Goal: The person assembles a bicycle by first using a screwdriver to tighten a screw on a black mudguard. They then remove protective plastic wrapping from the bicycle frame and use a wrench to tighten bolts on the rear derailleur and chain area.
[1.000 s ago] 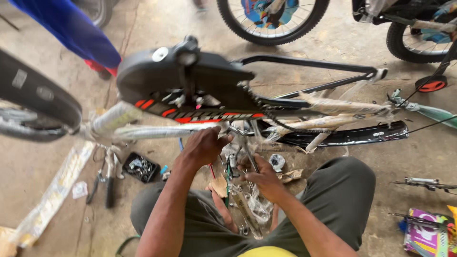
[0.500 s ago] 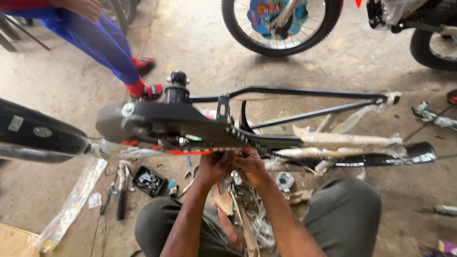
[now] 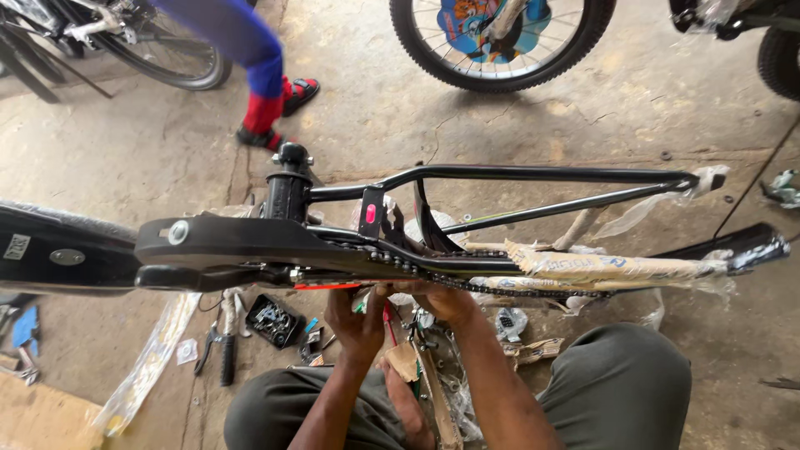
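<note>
A black bicycle frame [image 3: 533, 177] lies on its side above both hands, its long axis running left to right, the paper-wrapped stays [image 3: 608, 268] toward the right. The chain [image 3: 467, 285] runs along it. The left hand [image 3: 357, 321] curls up against the frame's underside; the right hand [image 3: 446, 302] grips beneath the chain. Pliers [image 3: 223, 350] lie left of the hands.
</note>
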